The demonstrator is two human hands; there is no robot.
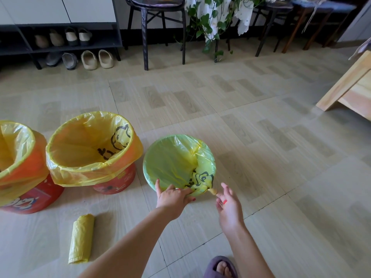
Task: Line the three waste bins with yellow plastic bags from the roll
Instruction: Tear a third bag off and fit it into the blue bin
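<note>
Three bins stand on the floor. Two red bins, one at the far left and one beside it, each carry a yellow bag folded over the rim. The third, smaller bin on the right looks green through its yellow bag. My left hand presses the bag's gathered edge against the near rim. My right hand pinches a twisted yellow tail of that bag just right of the rim. The roll of yellow bags lies on the floor near the left.
A shoe rack with several pairs of shoes lines the back wall. Black chairs and a trailing plant stand behind. A wooden furniture corner juts in at the right. My slippered foot is at the bottom.
</note>
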